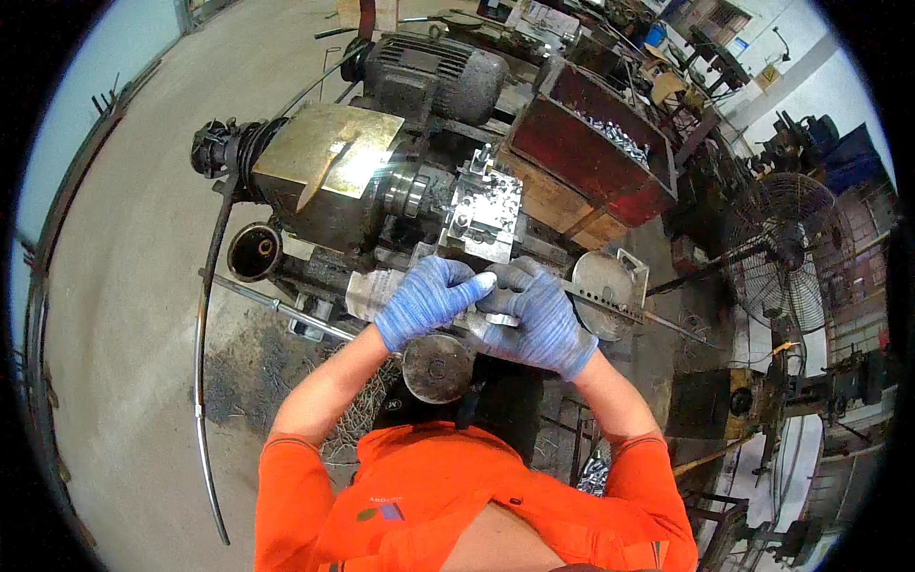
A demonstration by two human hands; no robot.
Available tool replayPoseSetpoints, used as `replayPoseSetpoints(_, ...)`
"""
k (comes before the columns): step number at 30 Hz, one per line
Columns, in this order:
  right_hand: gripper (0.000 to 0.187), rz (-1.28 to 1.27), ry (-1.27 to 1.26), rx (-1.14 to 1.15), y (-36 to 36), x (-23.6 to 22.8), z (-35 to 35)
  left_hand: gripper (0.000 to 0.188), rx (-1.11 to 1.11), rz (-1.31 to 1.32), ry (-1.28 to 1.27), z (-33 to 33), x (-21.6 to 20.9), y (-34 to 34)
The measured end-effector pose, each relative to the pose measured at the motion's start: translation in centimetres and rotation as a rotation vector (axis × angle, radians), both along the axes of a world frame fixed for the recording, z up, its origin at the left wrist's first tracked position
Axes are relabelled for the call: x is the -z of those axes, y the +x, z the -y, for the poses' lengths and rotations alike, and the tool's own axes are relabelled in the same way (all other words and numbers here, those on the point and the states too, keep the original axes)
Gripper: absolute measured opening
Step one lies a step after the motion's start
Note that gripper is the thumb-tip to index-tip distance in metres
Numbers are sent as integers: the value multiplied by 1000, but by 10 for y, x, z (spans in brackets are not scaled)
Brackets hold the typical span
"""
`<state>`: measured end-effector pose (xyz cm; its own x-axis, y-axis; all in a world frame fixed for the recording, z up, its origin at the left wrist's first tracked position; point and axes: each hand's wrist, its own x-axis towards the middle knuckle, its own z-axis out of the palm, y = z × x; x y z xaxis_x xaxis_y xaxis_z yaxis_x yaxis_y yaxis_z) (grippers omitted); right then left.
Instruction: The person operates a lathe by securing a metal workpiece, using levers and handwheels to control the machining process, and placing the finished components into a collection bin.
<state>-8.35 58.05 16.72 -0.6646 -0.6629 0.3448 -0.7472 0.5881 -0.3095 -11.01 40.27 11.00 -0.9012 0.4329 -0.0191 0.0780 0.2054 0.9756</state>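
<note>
Both hands wear blue-grey knitted gloves and meet at the front of a metalworking machine, just below its bright steel clamping fixture [486,214]. My right hand [548,322] is closed, and a small shiny metal part [501,320] shows by its curled fingers. My left hand [427,303] is closed beside it, its thumb stretched toward the right hand's fingertips. Whatever lies under the left fingers is hidden. Below the hands is a dark round metal disc [437,369]. A spindle [408,194] sits left of the fixture.
A brass-coloured cover [295,143] with a wooden-handled tool on it lies left of the spindle, near a large motor [434,78]. A red bin [572,143] holds shiny metal parts at back right. A standing fan [786,253] is at right. Metal shavings [357,419] lie below left.
</note>
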Motion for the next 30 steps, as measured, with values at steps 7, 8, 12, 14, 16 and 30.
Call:
replayPoseSetpoints(7,22,45,7,-114,-23,-4,26,34,-70,-472,-289,46,-20,-4)
replayPoseSetpoints(8,23,40,34,-120,-27,-4,31,34,-96,-474,-285,59,-27,0)
replayPoseSetpoints(12,33,23,165,-1,-54,0,46,35,-359,-367,-289,128,-39,16)
replayPoseSetpoints(14,43,-3,244,55,-79,9,50,33,-518,-289,-354,175,-41,34)
replayPoseSetpoints(16,46,-18,389,101,-110,23,59,30,-769,-313,-503,235,-16,57)
replayPoseSetpoints(30,43,223,284,176,-153,54,73,36,-961,191,-546,302,89,145)
